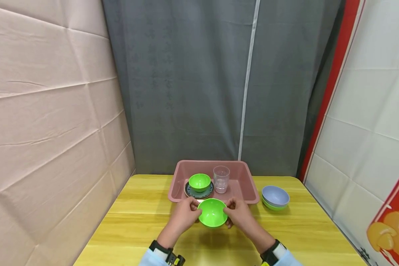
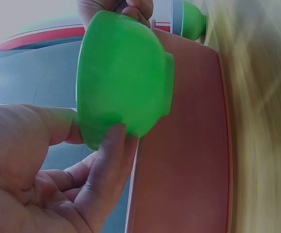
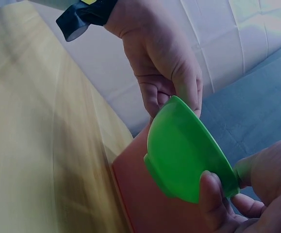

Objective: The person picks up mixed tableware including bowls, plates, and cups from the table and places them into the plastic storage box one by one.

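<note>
Between both hands a bright green bowl (image 1: 212,213) is held up in front of a pink tub, its hollow side toward the head camera. My left hand (image 1: 184,213) pinches the rim on the left, thumb inside and fingers against the outer wall. On the opposite side my right hand (image 1: 240,214) pinches the rim the same way. The left wrist view shows the bowl (image 2: 123,80) side-on, its foot ring facing the tub wall. In the right wrist view the bowl (image 3: 184,150) is tilted, with a hand at each end.
The pink tub (image 1: 246,184) stands at the table's back. Inside are a second green bowl (image 1: 200,181) on dark patterned plates (image 1: 189,191) and a clear glass (image 1: 221,179). To its right, a blue bowl (image 1: 275,195) sits nested in a green one (image 1: 273,207). A grey curtain (image 1: 186,92) hangs behind.
</note>
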Tool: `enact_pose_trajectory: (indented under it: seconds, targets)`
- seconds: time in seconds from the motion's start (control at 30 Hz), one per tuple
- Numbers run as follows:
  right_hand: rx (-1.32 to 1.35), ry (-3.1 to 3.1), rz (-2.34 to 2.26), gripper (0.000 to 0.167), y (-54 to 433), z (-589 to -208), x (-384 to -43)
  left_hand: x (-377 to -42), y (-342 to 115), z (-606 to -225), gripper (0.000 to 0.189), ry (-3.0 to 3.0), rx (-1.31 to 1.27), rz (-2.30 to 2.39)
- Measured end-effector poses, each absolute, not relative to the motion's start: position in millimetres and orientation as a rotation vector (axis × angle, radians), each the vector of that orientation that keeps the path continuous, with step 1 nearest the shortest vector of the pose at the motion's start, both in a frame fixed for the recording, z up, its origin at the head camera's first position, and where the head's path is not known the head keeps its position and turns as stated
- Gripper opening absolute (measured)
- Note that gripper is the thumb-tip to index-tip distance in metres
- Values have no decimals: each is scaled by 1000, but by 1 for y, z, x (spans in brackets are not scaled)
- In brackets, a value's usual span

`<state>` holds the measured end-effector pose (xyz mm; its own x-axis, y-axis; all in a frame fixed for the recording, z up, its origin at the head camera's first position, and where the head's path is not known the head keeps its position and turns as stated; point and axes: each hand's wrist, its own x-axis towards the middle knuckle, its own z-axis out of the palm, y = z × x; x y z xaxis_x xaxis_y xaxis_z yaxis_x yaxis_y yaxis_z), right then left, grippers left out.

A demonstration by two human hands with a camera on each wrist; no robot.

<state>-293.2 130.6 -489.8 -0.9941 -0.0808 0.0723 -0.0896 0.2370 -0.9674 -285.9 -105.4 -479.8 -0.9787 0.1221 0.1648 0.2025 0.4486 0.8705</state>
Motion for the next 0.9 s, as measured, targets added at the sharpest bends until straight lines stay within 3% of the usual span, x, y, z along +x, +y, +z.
enact_pose_trajectory:
  seconds: [0.3,0.5,0.63,0.9]
  targets:
    - [201,-2500,1898,15,133,-490,-286,-285,-103,-480,14,-2609,-291,-1587]
    - [172,-2444,1970,32,136,-491,-276,-290,-110,-467,13,-2647,-342,-1458]
    - [115,-2434,2025,40,141,-496,-269,-300,-118,-452,13,-2674,-350,-1307]
    - [168,-2509,2041,39,154,-511,-261,-335,-130,-427,18,-2682,-363,-1341]
